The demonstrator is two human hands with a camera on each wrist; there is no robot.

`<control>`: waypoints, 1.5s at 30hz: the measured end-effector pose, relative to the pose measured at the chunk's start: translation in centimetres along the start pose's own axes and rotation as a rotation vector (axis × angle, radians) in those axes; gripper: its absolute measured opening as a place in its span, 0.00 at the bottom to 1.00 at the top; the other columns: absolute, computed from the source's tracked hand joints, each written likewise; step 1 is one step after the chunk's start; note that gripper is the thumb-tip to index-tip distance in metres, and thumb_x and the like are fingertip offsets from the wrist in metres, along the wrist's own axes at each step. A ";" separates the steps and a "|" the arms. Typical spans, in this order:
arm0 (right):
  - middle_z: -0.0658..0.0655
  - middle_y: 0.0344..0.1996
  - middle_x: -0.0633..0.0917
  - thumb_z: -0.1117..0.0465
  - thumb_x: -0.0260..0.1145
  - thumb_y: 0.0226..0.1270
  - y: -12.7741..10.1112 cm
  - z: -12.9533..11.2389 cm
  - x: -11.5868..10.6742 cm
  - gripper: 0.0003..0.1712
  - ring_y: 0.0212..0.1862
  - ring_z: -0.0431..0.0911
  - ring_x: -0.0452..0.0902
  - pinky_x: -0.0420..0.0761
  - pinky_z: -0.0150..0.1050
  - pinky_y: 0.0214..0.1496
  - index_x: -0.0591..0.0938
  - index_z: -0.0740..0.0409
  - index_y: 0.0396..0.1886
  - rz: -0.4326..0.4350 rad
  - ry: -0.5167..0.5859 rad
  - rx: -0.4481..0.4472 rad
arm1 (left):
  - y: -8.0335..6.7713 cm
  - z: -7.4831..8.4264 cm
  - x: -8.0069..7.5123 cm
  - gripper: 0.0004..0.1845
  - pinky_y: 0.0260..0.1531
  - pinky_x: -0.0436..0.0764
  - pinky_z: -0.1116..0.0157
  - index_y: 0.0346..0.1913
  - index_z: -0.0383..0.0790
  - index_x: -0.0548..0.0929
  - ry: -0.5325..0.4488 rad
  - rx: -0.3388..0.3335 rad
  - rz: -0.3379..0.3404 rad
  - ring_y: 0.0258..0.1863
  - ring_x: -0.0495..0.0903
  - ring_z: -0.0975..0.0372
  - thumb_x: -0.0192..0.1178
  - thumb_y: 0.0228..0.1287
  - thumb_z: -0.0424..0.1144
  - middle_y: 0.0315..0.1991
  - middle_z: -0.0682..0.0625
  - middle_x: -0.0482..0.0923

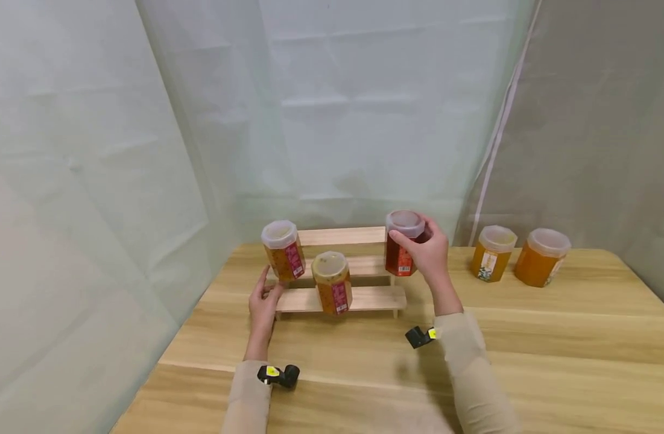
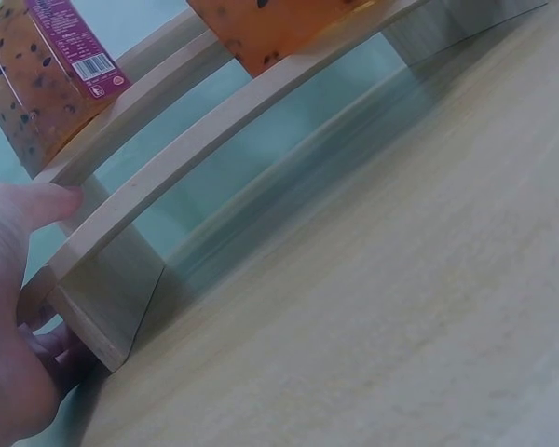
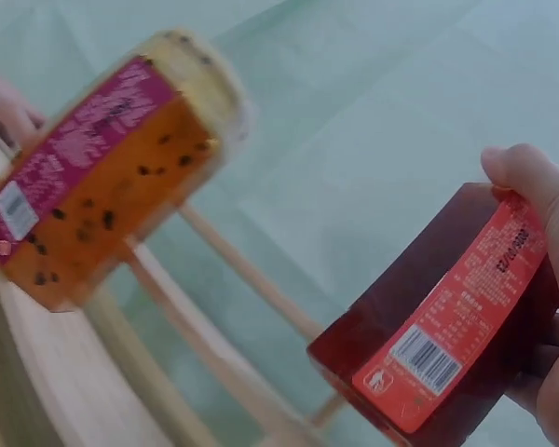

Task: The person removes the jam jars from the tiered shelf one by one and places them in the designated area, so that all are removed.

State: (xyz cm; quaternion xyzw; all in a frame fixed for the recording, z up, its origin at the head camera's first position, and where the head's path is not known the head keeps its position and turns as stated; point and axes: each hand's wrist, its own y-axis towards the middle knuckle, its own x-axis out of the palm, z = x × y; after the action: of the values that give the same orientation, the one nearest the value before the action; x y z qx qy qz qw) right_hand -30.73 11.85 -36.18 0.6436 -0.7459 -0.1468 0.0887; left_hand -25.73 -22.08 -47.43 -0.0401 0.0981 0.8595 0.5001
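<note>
A three-step wooden rack (image 1: 369, 298) stands on the table. My right hand (image 1: 426, 253) grips a dark red jar (image 1: 399, 244) with a clear lid at the rack's right end, over the middle step; the right wrist view shows the jar (image 3: 447, 331) clear of the wood. My left hand (image 1: 264, 299) holds the rack's left end, thumb (image 2: 37, 205) on the step edge and fingers by the side panel (image 2: 102, 307). An orange seeded jar (image 1: 284, 249) stands on the middle step at left. Another orange jar (image 1: 332, 282) sits on the lowest step.
Two amber jars (image 1: 491, 253) (image 1: 541, 257) with clear lids stand on the wooden table (image 1: 554, 337) to the right of the rack. Pale fabric walls close in at the back and left. The table's left edge runs close to my left arm.
</note>
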 end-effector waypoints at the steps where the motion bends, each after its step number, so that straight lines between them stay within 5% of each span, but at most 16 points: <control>1: 0.64 0.56 0.80 0.57 0.76 0.54 0.0 -0.2 -0.5 0.38 0.52 0.48 0.76 0.75 0.23 0.46 0.73 0.62 0.64 0.007 -0.016 -0.012 | 0.0 0.0 0.1 0.31 0.34 0.70 0.73 0.72 0.54 0.67 -0.001 0.004 -0.003 0.36 0.69 0.67 0.60 0.67 0.43 0.37 0.53 0.75; 10: 0.60 0.58 0.79 0.53 0.73 0.58 -0.9 -1.4 -7.4 0.39 0.47 0.34 0.73 0.73 0.21 0.47 0.71 0.58 0.68 0.038 -0.187 0.033 | -0.1 0.2 -0.4 0.31 0.31 0.70 0.73 0.72 0.55 0.67 -0.001 0.002 0.030 0.33 0.69 0.69 0.61 0.67 0.44 0.35 0.56 0.75; 17: 0.33 0.41 0.77 0.55 0.74 0.57 -2.1 0.1 -14.0 0.38 0.41 0.25 0.73 0.73 0.15 0.41 0.72 0.61 0.65 0.147 -0.294 0.061 | -0.5 -0.2 -0.6 0.32 0.35 0.71 0.72 0.73 0.56 0.66 0.004 -0.023 0.001 0.36 0.70 0.67 0.61 0.67 0.44 0.37 0.54 0.75; 21: 0.30 0.36 0.74 0.56 0.75 0.56 -2.6 0.6 -16.1 0.34 0.40 0.25 0.72 0.72 0.15 0.39 0.75 0.55 0.62 0.251 -0.260 0.122 | -0.4 -0.2 -0.7 0.32 0.36 0.71 0.72 0.73 0.53 0.66 0.000 -0.004 0.006 0.36 0.70 0.67 0.61 0.67 0.43 0.37 0.55 0.75; 25: 0.34 0.36 0.77 0.57 0.78 0.51 -2.8 1.3 -16.7 0.30 0.40 0.28 0.74 0.72 0.16 0.39 0.79 0.48 0.56 0.438 -0.123 0.199 | -0.3 -0.1 -0.9 0.32 0.37 0.71 0.72 0.73 0.55 0.64 0.017 -0.003 -0.003 0.38 0.69 0.67 0.60 0.68 0.47 0.39 0.54 0.74; 29: 0.36 0.36 0.77 0.56 0.78 0.50 -3.0 2.5 -16.6 0.33 0.41 0.30 0.74 0.71 0.17 0.40 0.79 0.51 0.58 0.527 -0.108 0.201 | -0.5 -0.2 -1.1 0.33 0.38 0.71 0.72 0.74 0.57 0.64 0.026 -0.017 -0.015 0.39 0.70 0.67 0.60 0.68 0.49 0.40 0.53 0.74; 38: 0.54 0.55 0.79 0.52 0.77 0.51 -3.0 4.5 -15.9 0.41 0.49 0.31 0.73 0.72 0.21 0.49 0.74 0.54 0.66 0.472 -0.265 0.235 | -0.5 -0.4 -0.7 0.32 0.35 0.71 0.72 0.73 0.52 0.66 0.001 0.025 0.013 0.37 0.70 0.66 0.61 0.66 0.47 0.38 0.51 0.76; 45: 0.36 0.42 0.77 0.55 0.80 0.48 -3.3 5.7 -15.6 0.37 0.44 0.27 0.71 0.68 0.18 0.44 0.76 0.54 0.59 0.448 -0.267 0.210 | -0.5 -0.3 -0.9 0.32 0.37 0.71 0.73 0.73 0.55 0.65 0.035 -0.025 -0.001 0.38 0.70 0.68 0.60 0.68 0.46 0.39 0.54 0.74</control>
State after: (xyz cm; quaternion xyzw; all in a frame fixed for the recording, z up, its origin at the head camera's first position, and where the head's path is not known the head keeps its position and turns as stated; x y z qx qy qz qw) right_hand -27.05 27.41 -41.79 0.4434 -0.8858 -0.1289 -0.0473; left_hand -24.90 -22.66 -47.68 -0.0616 0.0960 0.8595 0.4983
